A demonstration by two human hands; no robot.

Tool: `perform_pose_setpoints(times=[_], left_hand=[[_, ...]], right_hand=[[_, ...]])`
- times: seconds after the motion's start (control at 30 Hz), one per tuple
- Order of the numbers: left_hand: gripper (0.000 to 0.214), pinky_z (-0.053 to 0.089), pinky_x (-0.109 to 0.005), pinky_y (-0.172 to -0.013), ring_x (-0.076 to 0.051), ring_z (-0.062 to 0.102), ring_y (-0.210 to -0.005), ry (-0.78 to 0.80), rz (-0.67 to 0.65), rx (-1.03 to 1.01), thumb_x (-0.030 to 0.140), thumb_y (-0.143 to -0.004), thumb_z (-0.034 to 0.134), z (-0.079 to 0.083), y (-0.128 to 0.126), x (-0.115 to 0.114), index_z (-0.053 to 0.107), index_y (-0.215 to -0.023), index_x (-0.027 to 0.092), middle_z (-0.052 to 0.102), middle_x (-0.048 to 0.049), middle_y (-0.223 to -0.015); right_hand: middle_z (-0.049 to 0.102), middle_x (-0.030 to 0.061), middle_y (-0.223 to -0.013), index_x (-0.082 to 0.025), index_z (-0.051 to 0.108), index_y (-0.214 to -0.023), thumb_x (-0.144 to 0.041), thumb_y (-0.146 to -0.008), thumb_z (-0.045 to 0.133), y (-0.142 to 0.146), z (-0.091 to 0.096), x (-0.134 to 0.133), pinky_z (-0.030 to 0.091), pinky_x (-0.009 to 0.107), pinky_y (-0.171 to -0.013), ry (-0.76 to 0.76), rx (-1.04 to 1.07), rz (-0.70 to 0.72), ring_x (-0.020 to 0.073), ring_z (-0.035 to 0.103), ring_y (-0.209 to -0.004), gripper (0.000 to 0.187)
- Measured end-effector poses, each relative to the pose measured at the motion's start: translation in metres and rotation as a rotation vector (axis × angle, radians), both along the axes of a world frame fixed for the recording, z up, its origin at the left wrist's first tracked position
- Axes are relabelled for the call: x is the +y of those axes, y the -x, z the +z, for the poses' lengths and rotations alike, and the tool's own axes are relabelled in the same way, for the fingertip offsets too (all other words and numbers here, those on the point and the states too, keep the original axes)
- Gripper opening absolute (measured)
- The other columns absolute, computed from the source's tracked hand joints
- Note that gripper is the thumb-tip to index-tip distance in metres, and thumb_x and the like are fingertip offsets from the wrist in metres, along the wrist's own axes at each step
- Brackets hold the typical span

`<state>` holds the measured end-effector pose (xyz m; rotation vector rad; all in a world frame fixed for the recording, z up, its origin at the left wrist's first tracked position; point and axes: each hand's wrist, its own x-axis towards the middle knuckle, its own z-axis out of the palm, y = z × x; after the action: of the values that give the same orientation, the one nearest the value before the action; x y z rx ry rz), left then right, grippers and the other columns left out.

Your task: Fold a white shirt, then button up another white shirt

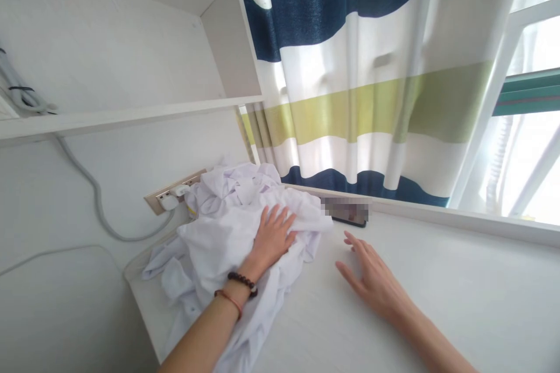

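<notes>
One left hand [275,236] lies flat, fingers spread, on the white cloth [219,239] heaped at the counter's [431,274] left end; right hand [367,271] empty, loosely open, near the counter's middle. Step looks like pressing the white cloth; lifting it would call for curled fingers.
</notes>
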<state>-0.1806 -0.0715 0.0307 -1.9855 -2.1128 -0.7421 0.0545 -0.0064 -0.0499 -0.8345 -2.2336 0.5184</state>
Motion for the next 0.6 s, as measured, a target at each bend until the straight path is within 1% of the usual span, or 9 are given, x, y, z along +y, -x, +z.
perform_pose_setpoints(times=[0.07, 0.17, 0.23, 0.27, 0.3, 0.37, 0.4, 0.47, 0.6], left_hand=[[0.033, 0.013, -0.053, -0.116, -0.031, 0.041, -0.132, 0.008, 0.010, -0.031, 0.025, -0.087, 0.047, 0.008, -0.003, -0.006, 0.065, -0.114, 0.016, 0.060, -0.0126, -0.129], [0.044, 0.035, -0.046, -0.107, -0.027, 0.054, -0.119, -0.003, 0.000, -0.140, 0.030, -0.097, 0.026, 0.045, -0.020, -0.016, 0.061, -0.117, 0.013, 0.063, -0.0148, -0.123], [0.049, 0.039, -0.039, -0.105, -0.023, 0.052, -0.121, -0.017, -0.045, -0.222, 0.034, -0.100, 0.017, 0.068, -0.039, -0.023, 0.052, -0.128, 0.014, 0.058, -0.0121, -0.131], [0.046, 0.039, -0.035, -0.105, -0.022, 0.051, -0.123, 0.014, -0.121, -0.275, 0.036, -0.100, 0.022, 0.076, -0.050, -0.026, 0.050, -0.131, 0.017, 0.056, -0.0093, -0.134], [0.044, 0.041, -0.032, -0.104, -0.021, 0.053, -0.121, 0.082, -0.220, -0.324, 0.037, -0.099, 0.026, 0.081, -0.060, -0.028, 0.050, -0.131, 0.019, 0.056, -0.0063, -0.134], [0.042, 0.046, -0.030, -0.098, -0.020, 0.059, -0.111, 0.265, -0.432, -0.425, 0.036, -0.098, 0.030, 0.086, -0.074, -0.029, 0.053, -0.130, 0.020, 0.061, -0.0042, -0.128], [0.041, 0.047, -0.031, -0.097, -0.020, 0.060, -0.109, 0.323, -0.509, -0.447, 0.034, -0.098, 0.031, 0.087, -0.077, -0.028, 0.053, -0.130, 0.020, 0.061, -0.0043, -0.127], [0.042, 0.042, -0.033, -0.103, -0.022, 0.055, -0.118, 0.317, -0.565, -0.399, 0.033, -0.095, 0.038, 0.088, -0.078, -0.025, 0.050, -0.133, 0.020, 0.056, -0.0056, -0.133], [0.078, 0.025, -0.039, -0.115, -0.026, 0.030, -0.137, 0.211, -0.461, -0.142, 0.048, -0.082, 0.061, 0.090, -0.071, -0.013, 0.026, -0.148, 0.023, 0.031, -0.0062, -0.152]], right_hand=[[0.052, 0.0152, -0.135, -0.022, 0.027, -0.146, -0.046, -0.090, 0.047, 0.001, 0.004, -0.006, 0.040, 0.050, -0.100, 0.090, 0.047, 0.086, 0.0284, 0.052, -0.118, 0.065], [0.036, 0.0169, -0.148, -0.025, 0.003, -0.151, -0.048, -0.085, 0.054, 0.010, 0.018, -0.023, 0.048, 0.046, -0.093, 0.355, 0.208, 0.189, 0.0260, 0.056, -0.113, 0.087], [0.034, 0.0173, -0.149, -0.027, -0.006, -0.151, -0.047, -0.081, 0.060, 0.019, 0.031, -0.037, 0.055, 0.039, -0.079, 0.569, 0.372, 0.263, 0.0219, 0.062, -0.100, 0.097], [0.043, 0.0165, -0.142, -0.026, 0.003, -0.151, -0.046, -0.078, 0.064, 0.023, 0.039, -0.042, 0.056, 0.037, -0.073, 0.649, 0.434, 0.299, 0.0208, 0.064, -0.093, 0.097], [0.057, 0.0145, -0.128, -0.022, 0.024, -0.147, -0.044, -0.076, 0.066, 0.026, 0.045, -0.045, 0.056, 0.035, -0.068, 0.700, 0.475, 0.305, 0.0205, 0.065, -0.085, 0.086], [0.069, 0.0076, -0.085, -0.016, 0.064, -0.106, -0.040, -0.072, 0.067, 0.028, 0.058, -0.045, 0.053, 0.032, -0.059, 0.746, 0.495, 0.262, 0.0197, 0.063, -0.068, 0.042], [0.066, 0.0049, -0.067, -0.015, 0.067, -0.078, -0.037, -0.071, 0.066, 0.026, 0.064, -0.041, 0.051, 0.032, -0.057, 0.748, 0.496, 0.218, 0.0189, 0.061, -0.062, 0.023], [0.058, 0.0019, -0.050, -0.018, 0.054, -0.050, -0.033, -0.067, 0.064, 0.014, 0.076, -0.028, 0.049, 0.032, -0.056, 0.739, 0.546, 0.151, 0.0170, 0.056, -0.054, 0.025], [0.060, 0.0001, -0.057, -0.018, 0.062, -0.068, -0.034, -0.063, 0.067, -0.035, 0.103, 0.000, 0.048, 0.030, -0.054, 0.688, 0.782, 0.071, 0.0175, 0.056, -0.056, 0.018]])
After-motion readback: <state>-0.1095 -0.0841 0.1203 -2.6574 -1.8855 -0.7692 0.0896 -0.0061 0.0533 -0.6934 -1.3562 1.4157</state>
